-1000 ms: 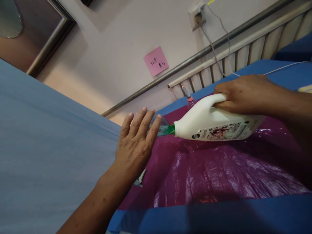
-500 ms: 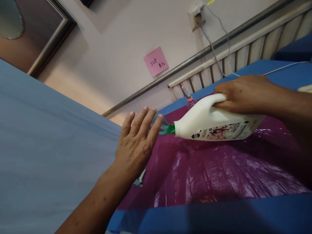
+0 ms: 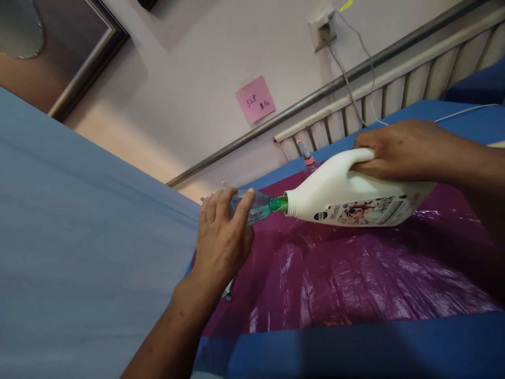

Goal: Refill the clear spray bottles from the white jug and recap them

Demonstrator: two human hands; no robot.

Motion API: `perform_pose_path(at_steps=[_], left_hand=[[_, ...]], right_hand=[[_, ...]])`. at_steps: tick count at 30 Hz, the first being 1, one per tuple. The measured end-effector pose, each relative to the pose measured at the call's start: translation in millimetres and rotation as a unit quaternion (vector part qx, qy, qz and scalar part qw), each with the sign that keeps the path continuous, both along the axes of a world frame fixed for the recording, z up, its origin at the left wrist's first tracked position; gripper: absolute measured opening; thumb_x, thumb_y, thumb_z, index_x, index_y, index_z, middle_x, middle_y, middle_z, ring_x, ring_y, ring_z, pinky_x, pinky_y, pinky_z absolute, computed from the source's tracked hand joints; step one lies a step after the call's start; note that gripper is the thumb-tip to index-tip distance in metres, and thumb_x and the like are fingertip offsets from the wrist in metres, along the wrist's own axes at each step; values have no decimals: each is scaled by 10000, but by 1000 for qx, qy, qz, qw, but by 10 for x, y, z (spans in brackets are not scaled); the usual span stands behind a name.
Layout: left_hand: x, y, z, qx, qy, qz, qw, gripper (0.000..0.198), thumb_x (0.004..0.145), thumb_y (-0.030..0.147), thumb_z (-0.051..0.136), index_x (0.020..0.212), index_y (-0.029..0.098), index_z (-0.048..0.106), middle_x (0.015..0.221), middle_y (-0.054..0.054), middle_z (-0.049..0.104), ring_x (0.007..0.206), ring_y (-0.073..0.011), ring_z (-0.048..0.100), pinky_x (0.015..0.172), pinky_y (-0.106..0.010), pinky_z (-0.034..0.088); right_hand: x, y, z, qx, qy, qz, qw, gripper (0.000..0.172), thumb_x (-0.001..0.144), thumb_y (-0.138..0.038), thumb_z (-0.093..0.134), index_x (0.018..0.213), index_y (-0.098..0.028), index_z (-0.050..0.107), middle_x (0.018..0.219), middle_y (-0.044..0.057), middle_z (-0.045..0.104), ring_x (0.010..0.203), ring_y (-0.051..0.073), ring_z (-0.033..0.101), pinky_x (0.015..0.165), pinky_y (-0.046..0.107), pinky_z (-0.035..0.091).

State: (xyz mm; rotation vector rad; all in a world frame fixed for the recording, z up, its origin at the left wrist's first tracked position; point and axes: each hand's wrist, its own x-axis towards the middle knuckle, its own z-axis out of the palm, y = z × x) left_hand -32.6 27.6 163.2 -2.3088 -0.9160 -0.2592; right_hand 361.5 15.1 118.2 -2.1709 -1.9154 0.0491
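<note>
My right hand (image 3: 398, 150) grips the handle of a white detergent jug (image 3: 351, 197), which lies tipped on its side with its green spout pointing left. The spout meets the mouth of a small clear bottle (image 3: 258, 205). My left hand (image 3: 223, 237) is wrapped around that clear bottle, fingers curled over it. Both sit above a shiny purple plastic sheet (image 3: 335, 273) spread over blue cloth.
A pink sticky note (image 3: 255, 99) hangs on the wall, with a socket and cable (image 3: 323, 29) to its right. A radiator (image 3: 394, 89) runs along the wall. A pink-capped bottle top (image 3: 305, 153) shows behind the jug. A small clip (image 3: 228, 292) lies by the sheet's edge.
My left hand went from flat with fingers stretched to curled around the clear bottle. The jug has shifted slightly up and right.
</note>
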Motion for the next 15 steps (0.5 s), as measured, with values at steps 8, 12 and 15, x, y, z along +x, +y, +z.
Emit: perform_pose_path(at_steps=[8,12,15], left_hand=[[-56,63,-512,-184,-228,22,956,836,923,284,796,1688,268,461,1553,-170,606,1438,-388,613,1224,-626,529],[27,4,-823,-331,-401,60,852,763,881,312,822,1578,257,517,1553,-147,646,1442,-338,650,1255,-551,510],[83,-19,-1067,-427,-482,99,759,751,863,291,840,1522,230,485,1476,-159,710,1354,-318,720,1220,-516,535]], right_hand=[[90,11,-15,-3,29,2,1000,465,925,-711,531,1014,-291,711,985,79,775,835,285,653,689,388,392],[230,-4,-94,17,51,-10,998,414,909,-673,540,950,-284,674,960,96,765,858,304,682,729,408,437],[402,-117,-209,52,66,-15,996,306,885,-573,551,910,-282,640,914,107,753,844,313,697,750,435,487]])
